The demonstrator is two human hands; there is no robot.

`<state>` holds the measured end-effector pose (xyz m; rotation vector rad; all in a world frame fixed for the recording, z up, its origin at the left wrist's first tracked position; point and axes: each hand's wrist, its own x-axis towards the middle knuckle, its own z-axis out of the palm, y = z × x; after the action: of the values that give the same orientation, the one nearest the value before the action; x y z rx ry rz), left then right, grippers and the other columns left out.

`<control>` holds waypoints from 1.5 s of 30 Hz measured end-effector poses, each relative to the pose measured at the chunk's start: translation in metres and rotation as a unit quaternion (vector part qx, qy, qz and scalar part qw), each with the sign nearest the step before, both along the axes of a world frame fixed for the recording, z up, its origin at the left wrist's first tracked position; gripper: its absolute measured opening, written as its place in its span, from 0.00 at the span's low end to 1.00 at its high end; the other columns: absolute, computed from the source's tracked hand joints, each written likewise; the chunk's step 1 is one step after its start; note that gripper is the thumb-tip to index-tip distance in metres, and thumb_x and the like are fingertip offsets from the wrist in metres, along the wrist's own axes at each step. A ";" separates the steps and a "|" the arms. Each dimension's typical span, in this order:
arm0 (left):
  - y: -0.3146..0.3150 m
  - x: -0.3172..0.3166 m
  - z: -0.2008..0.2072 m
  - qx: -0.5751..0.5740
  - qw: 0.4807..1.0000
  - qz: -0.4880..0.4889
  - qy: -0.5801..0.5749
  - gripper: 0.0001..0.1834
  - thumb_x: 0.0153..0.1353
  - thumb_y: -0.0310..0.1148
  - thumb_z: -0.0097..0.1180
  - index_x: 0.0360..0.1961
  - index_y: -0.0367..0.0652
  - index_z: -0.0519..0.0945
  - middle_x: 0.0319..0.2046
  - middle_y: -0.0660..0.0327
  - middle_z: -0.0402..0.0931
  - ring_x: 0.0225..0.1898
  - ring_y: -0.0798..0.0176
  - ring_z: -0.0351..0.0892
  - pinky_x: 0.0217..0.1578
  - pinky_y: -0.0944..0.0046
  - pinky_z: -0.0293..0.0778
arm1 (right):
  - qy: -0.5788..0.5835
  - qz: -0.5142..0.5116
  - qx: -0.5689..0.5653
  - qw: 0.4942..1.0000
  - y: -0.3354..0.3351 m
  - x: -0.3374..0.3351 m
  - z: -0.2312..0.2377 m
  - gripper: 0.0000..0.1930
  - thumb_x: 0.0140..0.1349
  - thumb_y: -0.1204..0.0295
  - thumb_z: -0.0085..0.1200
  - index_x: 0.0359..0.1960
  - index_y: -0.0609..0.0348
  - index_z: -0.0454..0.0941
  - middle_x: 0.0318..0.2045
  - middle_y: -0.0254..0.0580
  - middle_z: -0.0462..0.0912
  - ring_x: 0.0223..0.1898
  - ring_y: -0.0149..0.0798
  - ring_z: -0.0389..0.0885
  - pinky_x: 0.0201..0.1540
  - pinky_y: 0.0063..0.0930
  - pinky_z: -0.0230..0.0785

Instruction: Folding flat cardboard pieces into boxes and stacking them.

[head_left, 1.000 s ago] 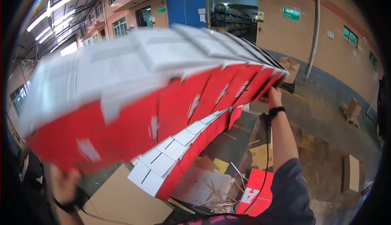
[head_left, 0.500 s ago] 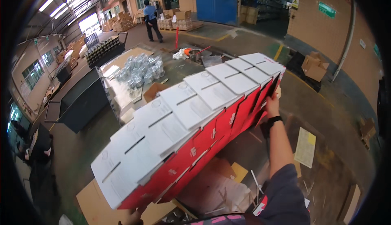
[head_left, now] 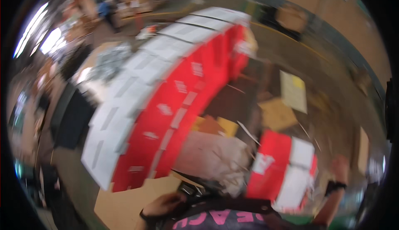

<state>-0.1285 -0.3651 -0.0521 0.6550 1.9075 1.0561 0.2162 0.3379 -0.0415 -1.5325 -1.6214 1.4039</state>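
Observation:
A long, curved row of red and white cartons (head_left: 137, 92) stretches from the lower left to the upper middle, white faces up and red sides toward me. No hand touches it. My left hand (head_left: 166, 205) is low in front of my body, near the row's near end; blur hides how its fingers lie. At the lower right is a shorter stack of red and white cartons (head_left: 272, 163). My right hand (head_left: 341, 167), smeared by motion, is just to the right of that stack, apart from it. Whether its fingers are open or closed does not show.
Under the row lie a brown cardboard sheet (head_left: 120, 203) and a crumpled pale sack (head_left: 212, 155). A yellowish paper (head_left: 293, 90) and a tan cardboard piece (head_left: 277, 113) lie to the right. A dark bin (head_left: 75, 117) stands at the left; a person (head_left: 106, 13) is far off.
Both hands have let go of the carton row, which now rests ahead of me. My right hand has swung down to the right. The shorter stack has come into view.

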 end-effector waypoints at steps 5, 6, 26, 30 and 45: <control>0.207 -0.053 -0.082 0.108 0.929 -0.214 -0.281 0.19 0.69 0.37 0.51 0.54 0.35 0.73 0.47 0.59 0.75 0.47 0.66 0.75 0.47 0.66 0.73 | -0.239 0.225 0.079 0.942 -0.010 0.091 -0.166 0.16 0.61 0.58 0.59 0.37 0.59 0.84 0.27 0.32 0.80 0.26 0.28 0.74 0.25 0.30 0.69; 0.255 -0.057 -0.113 0.121 0.938 -0.241 -0.217 0.24 0.72 0.43 0.49 0.58 0.34 0.70 0.48 0.60 0.75 0.48 0.66 0.75 0.45 0.66 0.74 | -0.264 0.268 0.172 0.910 -0.013 0.108 -0.200 0.17 0.64 0.58 0.55 0.40 0.60 0.82 0.30 0.40 0.82 0.33 0.40 0.78 0.35 0.37 0.72; 0.356 0.086 -0.172 0.180 0.949 0.255 -0.043 0.24 0.66 0.36 0.52 0.61 0.38 0.70 0.58 0.48 0.67 0.56 0.50 0.72 0.58 0.52 0.70 | -0.160 0.135 0.151 0.966 -0.124 0.036 -0.163 0.36 0.59 0.54 0.60 0.58 0.76 0.68 0.58 0.71 0.68 0.59 0.65 0.68 0.62 0.51 0.61; 0.355 0.099 -0.035 0.361 0.848 0.119 -0.369 0.36 0.73 0.59 0.34 0.68 0.40 0.62 0.66 0.51 0.66 0.66 0.51 0.66 0.64 0.47 0.64 | 0.015 0.102 0.133 0.986 -0.086 0.055 -0.120 0.35 0.67 0.55 0.54 0.62 0.76 0.64 0.62 0.71 0.65 0.66 0.61 0.63 0.69 0.44 0.52; 0.392 0.136 0.076 0.455 0.819 -0.334 -0.106 0.23 0.73 0.44 0.41 0.41 0.36 0.84 0.57 0.42 0.74 0.60 0.45 0.73 0.61 0.51 0.65 | 0.067 0.213 0.635 0.740 -0.116 0.078 0.034 0.30 0.72 0.43 0.33 0.50 0.52 0.81 0.59 0.55 0.76 0.68 0.65 0.63 0.72 0.65 0.39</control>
<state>0.0075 0.0271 0.0242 1.5205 0.7425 1.4336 0.2938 0.2219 -0.0075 -0.2345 -2.1324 0.2319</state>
